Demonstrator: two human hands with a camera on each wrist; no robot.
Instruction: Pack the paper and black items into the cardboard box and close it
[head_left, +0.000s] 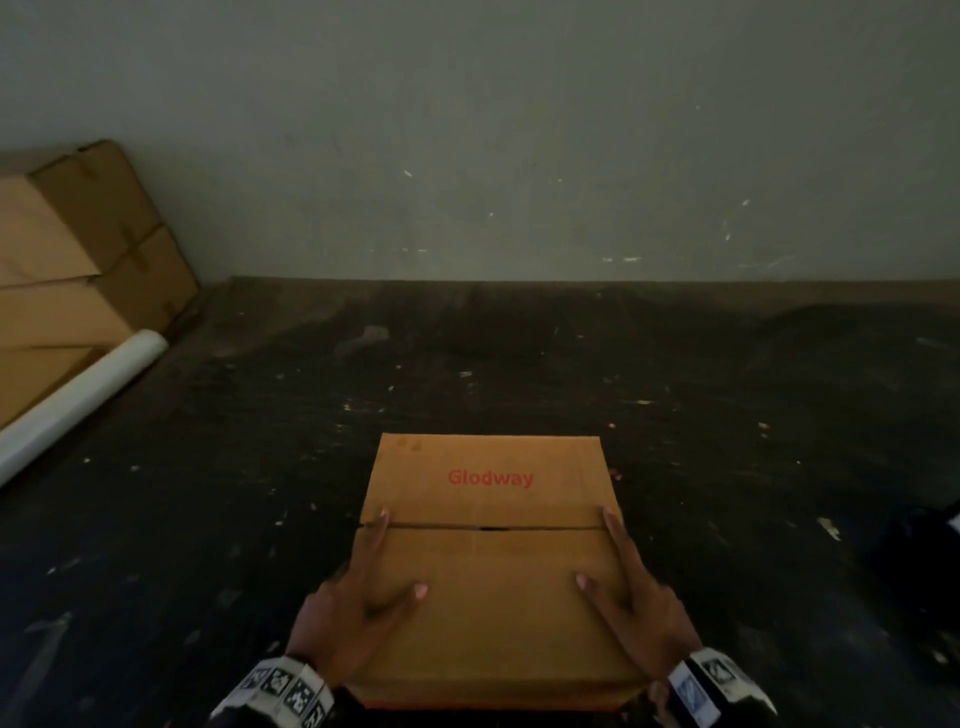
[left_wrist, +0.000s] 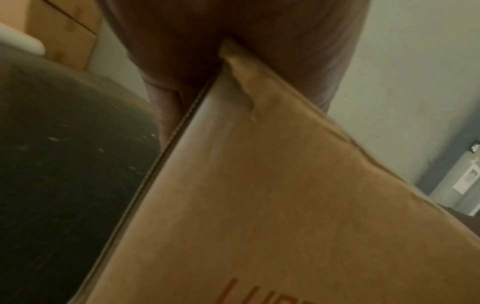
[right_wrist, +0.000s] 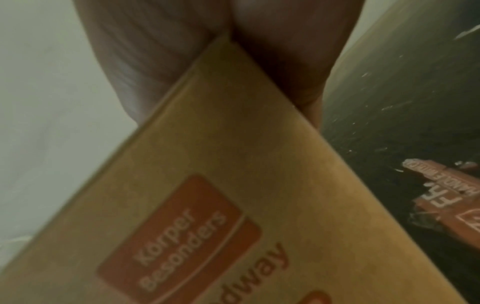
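A brown cardboard box (head_left: 488, 571) printed "Glodway" in red lies on the dark table (head_left: 519, 364) with its top flaps closed and meeting at a seam. My left hand (head_left: 358, 608) rests on the near left corner, thumb and forefinger straight on the top flap. My right hand (head_left: 639, 608) mirrors it on the near right corner. In the wrist views the box edge (left_wrist: 285, 205) (right_wrist: 221, 164) sits in the fork of each hand (left_wrist: 182, 41) (right_wrist: 168, 51). The other fingers are hidden down the sides. No paper or black items show.
Stacked cardboard boxes (head_left: 78, 249) and a white roll (head_left: 78, 400) stand at the far left against the wall. A dark object (head_left: 924, 551) lies at the right edge. A red printed label (right_wrist: 446, 197) lies on the table right of the box.
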